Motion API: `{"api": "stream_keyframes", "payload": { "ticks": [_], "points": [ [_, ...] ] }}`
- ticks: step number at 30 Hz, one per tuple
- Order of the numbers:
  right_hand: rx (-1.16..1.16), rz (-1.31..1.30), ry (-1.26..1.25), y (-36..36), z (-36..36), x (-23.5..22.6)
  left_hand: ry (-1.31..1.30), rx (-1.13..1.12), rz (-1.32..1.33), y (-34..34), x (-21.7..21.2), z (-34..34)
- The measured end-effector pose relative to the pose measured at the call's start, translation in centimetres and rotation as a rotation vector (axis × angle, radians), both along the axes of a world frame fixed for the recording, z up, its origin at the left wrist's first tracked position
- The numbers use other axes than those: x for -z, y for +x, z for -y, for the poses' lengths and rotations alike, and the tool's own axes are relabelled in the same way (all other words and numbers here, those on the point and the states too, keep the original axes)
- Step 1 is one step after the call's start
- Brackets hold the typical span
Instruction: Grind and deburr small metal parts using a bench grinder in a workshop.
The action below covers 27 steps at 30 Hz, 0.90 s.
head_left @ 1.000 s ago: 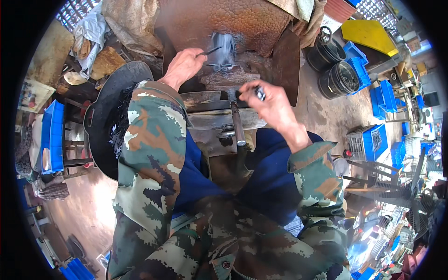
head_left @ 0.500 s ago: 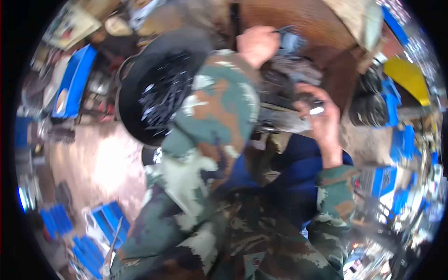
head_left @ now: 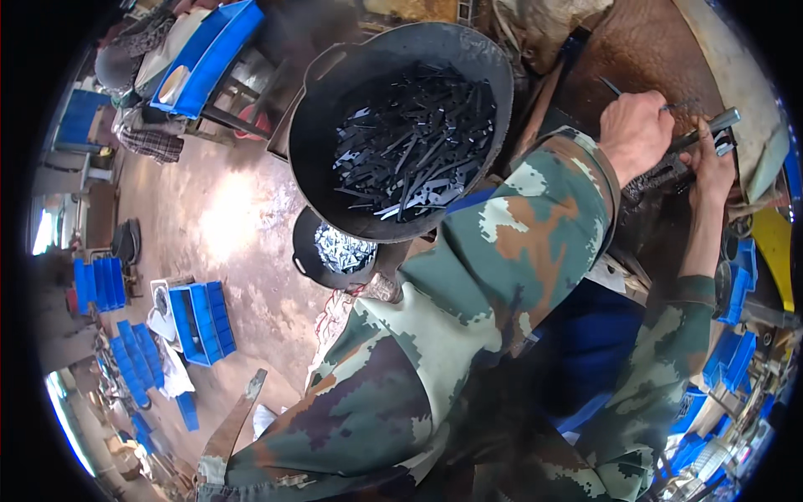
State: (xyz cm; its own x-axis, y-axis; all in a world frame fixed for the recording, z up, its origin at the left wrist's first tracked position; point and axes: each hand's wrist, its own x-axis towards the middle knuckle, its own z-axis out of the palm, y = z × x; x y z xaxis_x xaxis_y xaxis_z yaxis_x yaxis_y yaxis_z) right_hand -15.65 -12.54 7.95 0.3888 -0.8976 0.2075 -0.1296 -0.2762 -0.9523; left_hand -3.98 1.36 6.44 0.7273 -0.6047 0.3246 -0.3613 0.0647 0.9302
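Observation:
My left hand [head_left: 637, 138] is closed in a fist at the upper right, with a thin dark strip [head_left: 611, 86] poking out on its far side. Just right of it, my right hand [head_left: 711, 167] grips a shiny metal rod [head_left: 721, 120] between thumb and fingers. The two hands are close together over a dark, greasy work area [head_left: 661, 180] whose details I cannot make out. To the left of my left forearm stands a large black basin [head_left: 303, 125] heaped with dark flat metal strips [head_left: 418, 138].
Below the big basin sits a smaller black pan [head_left: 305, 261] of small silvery pieces. A brown leathery sheet [head_left: 648, 50] lies beyond my hands. Blue bins [head_left: 201, 322] stand on the floor at left, with more at right. Another person [head_left: 138, 92] is at the upper left.
The view has swung, so the basin now sits nearer the middle and both hands farther right. My hands have come closer together. The earlier frame is blurred.

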Motion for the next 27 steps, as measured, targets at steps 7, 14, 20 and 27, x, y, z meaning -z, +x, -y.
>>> {"api": "stream_keyframes", "payload": {
  "ticks": [7,14,20,27],
  "points": [
    [-0.038,0.017,0.010,0.7,2.6,1.3,-0.028,0.015,-0.041,0.3,0.3,0.2],
    [-0.060,-0.027,-0.025,0.3,4.7,1.6,-0.094,0.094,-0.043,0.5,-1.5,-1.2],
    [0.043,-0.012,0.001,1.2,2.8,1.4,0.241,0.485,0.397,9.6,-2.7,-12.8],
    [-0.072,-0.032,0.047,0.7,7.1,3.1,0.871,0.413,0.530,16.5,5.8,-32.4]
  ]
}}
